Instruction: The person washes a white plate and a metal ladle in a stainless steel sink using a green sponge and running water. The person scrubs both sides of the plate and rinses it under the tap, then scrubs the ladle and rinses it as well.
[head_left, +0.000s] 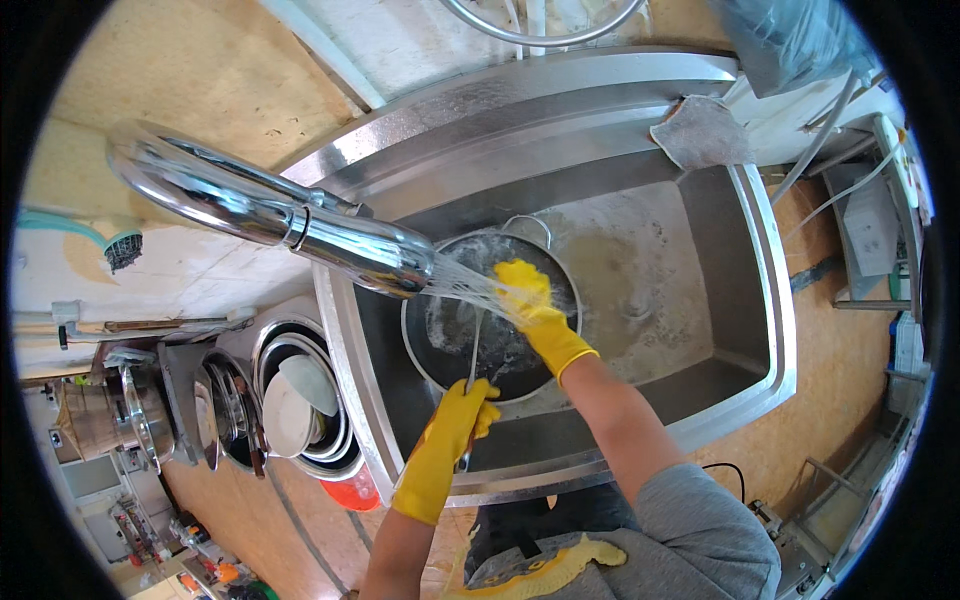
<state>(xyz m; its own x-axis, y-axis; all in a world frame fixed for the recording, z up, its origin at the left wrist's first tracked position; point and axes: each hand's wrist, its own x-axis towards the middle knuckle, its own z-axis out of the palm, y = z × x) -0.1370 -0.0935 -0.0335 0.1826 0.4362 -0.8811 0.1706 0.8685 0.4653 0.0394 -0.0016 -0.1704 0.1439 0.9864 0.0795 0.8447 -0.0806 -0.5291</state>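
Observation:
My left hand (454, 412), in a yellow rubber glove, grips a long-handled metal utensil (476, 346) below the rim of a round pot. The utensil's thin shaft runs up into the water, and its far end cannot be made out. The round metal pot (517, 379), dark inside and with a loop handle, stands at the left in a stainless steel sink (731, 315). Over the pot, my right hand (529, 296), also gloved in yellow, is under water spraying from a chrome faucet (367, 251). Spray hides part of its fingers, so whether they hold something is unclear.
Left of the sink are stacked bowls and plates (289, 412) and a basin of metal utensils (232, 412). A grey cloth (703, 133) drapes over the sink's far right corner. A green-handled brush (120, 247) hangs at the left wall. Cloudy water covers the sink floor.

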